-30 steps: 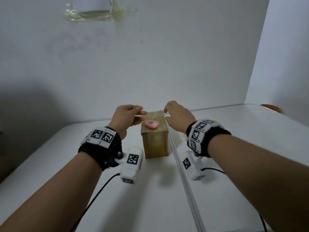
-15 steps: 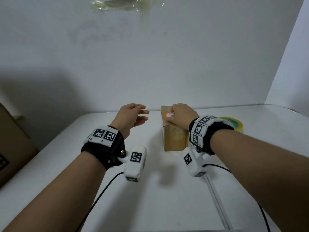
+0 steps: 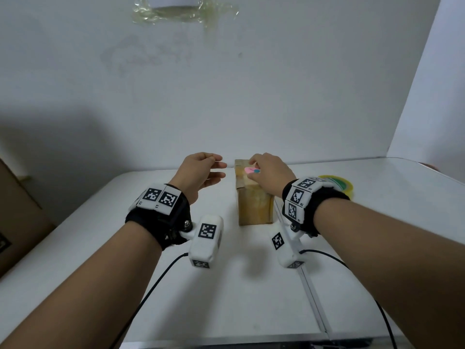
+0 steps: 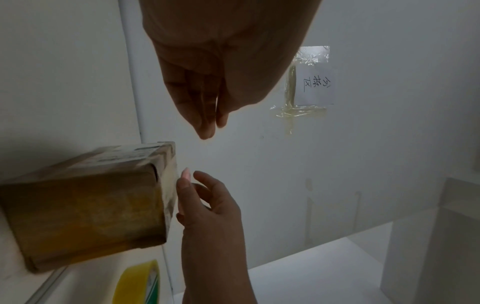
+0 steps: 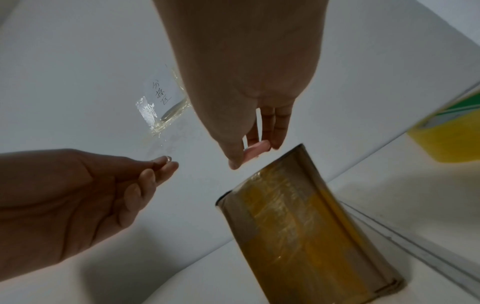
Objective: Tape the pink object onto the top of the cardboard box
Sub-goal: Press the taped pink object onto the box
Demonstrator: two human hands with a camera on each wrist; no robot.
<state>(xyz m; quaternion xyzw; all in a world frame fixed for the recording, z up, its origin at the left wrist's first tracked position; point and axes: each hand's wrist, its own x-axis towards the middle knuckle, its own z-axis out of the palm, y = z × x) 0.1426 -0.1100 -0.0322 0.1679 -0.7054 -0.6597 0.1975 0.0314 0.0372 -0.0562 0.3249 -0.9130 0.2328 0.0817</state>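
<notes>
A small brown cardboard box (image 3: 254,207) wrapped in yellowish tape stands upright on the white table (image 3: 226,298). My right hand (image 3: 254,167) is over its top and pinches the pink object (image 3: 249,169) between thumb and fingers, as the right wrist view shows (image 5: 255,151). The pink object sits just above the box (image 5: 298,226) top; whether they touch is unclear. My left hand (image 3: 221,168) hovers a little left of the box, fingers mostly extended, thumb near the index tip, with nothing visible in it (image 5: 161,166).
A yellow-green tape roll (image 3: 337,183) lies right of the box behind my right wrist. A large cardboard carton (image 3: 15,222) stands at the table's left edge. A seam (image 3: 312,298) runs along the table. A taped paper label (image 3: 176,8) hangs on the wall.
The pink object lay on the box top with a hand at each side. My right hand moved over it and pinched it; my left hand drew back to the left.
</notes>
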